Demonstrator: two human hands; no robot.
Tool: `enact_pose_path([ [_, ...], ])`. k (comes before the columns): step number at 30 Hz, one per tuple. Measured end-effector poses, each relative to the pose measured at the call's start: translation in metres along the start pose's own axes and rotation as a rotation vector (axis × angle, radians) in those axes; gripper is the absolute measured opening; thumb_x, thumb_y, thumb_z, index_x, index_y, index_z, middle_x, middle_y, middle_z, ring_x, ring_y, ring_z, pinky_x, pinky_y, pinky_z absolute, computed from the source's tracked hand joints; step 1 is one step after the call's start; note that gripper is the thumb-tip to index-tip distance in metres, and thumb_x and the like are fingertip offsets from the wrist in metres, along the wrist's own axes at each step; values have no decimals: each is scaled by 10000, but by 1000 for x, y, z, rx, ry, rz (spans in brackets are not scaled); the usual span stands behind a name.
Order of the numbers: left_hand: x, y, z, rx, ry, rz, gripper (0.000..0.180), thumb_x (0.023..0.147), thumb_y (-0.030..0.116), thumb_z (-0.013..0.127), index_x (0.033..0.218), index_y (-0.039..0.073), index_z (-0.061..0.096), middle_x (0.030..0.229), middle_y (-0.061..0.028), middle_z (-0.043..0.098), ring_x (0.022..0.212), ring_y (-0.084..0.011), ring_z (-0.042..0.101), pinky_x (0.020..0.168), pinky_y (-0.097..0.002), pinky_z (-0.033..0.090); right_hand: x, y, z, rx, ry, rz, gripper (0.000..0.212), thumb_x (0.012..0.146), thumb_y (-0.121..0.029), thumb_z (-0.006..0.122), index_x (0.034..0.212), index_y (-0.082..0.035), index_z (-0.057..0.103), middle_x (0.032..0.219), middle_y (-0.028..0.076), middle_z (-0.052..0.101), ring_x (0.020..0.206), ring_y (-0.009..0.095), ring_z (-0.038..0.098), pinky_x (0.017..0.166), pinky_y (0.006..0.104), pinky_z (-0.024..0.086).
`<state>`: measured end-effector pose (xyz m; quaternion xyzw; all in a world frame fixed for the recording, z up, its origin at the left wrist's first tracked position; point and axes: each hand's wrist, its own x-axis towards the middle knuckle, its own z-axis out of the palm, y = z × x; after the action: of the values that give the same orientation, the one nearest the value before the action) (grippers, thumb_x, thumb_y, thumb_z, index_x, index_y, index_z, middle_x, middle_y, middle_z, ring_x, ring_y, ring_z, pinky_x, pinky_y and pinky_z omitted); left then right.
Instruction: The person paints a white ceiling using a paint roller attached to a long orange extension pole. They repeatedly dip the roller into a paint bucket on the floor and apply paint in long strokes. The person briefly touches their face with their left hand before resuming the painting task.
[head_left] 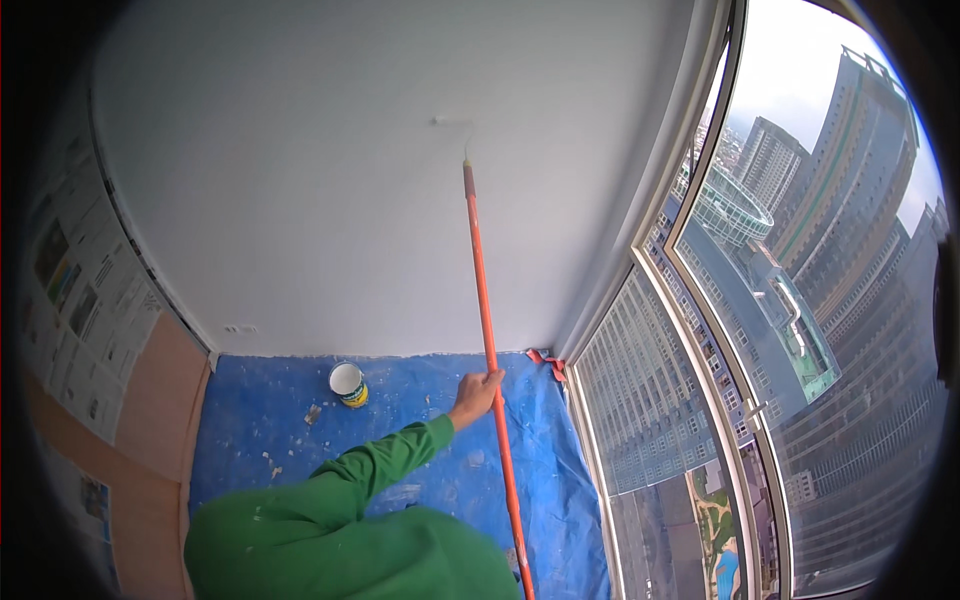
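My left hand (477, 396), at the end of a green sleeve, is closed around the orange pole (484, 296) of a long-handled paint roller. The pole rises from the lower edge, leaning slightly left toward the pale wall (300, 180). Its darker upper end carries a thin bent wire frame (470, 142). The small white roller head (450, 122) lies against the wall and is hard to tell from it. My right hand is out of sight; green clothing (420, 555) fills the lower part.
A blue sheet (270, 400) spattered with flakes covers the floor. On it stands an open paint bucket (348, 384), left of the pole. Red material (546, 364) lies in the right corner. A tall window (700, 390) lines the right side; newspaper (85, 300) covers panels at left.
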<state>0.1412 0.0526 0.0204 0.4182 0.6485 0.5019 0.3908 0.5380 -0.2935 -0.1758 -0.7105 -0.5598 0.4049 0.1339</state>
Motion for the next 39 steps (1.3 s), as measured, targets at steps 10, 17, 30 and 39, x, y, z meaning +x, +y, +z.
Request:
enact_pose_path([
  [10, 4, 11, 58, 3, -56, 54, 552, 910, 461, 542, 638, -13, 622, 583, -119, 632, 512, -193, 615, 509, -340, 475, -47, 47, 7, -91, 181, 12, 343, 879, -321, 491, 811, -19, 638, 804, 253, 605, 763, 424, 543, 685, 497, 414],
  [17, 24, 33, 69, 51, -4, 129, 556, 894, 454, 555, 623, -26, 631, 562, -130, 612, 501, -219, 600, 510, -362, 459, -33, 49, -3, -147, 50, 7, 371, 898, -327, 436, 835, -26, 644, 843, 251, 619, 807, 432, 554, 712, 500, 419],
  [30, 92, 193, 36, 3, -17, 344, 531, 879, 383, 589, 555, -38, 582, 523, -130, 591, 452, -208, 612, 413, -310, 488, 44, -76, -44, 123, 183, -132, 435, 894, -436, 493, 898, -32, 657, 801, 247, 600, 778, 425, 545, 688, 498, 403],
  [39, 116, 332, 24, -233, 70, 481, 507, 921, 373, 545, 621, -36, 552, 552, -128, 590, 430, -204, 595, 408, -313, 488, 61, -178, -100, 512, 332, -359, 394, 950, -398, 467, 877, -54, 644, 567, 32, 463, 507, 157, 417, 476, 348, 333],
])
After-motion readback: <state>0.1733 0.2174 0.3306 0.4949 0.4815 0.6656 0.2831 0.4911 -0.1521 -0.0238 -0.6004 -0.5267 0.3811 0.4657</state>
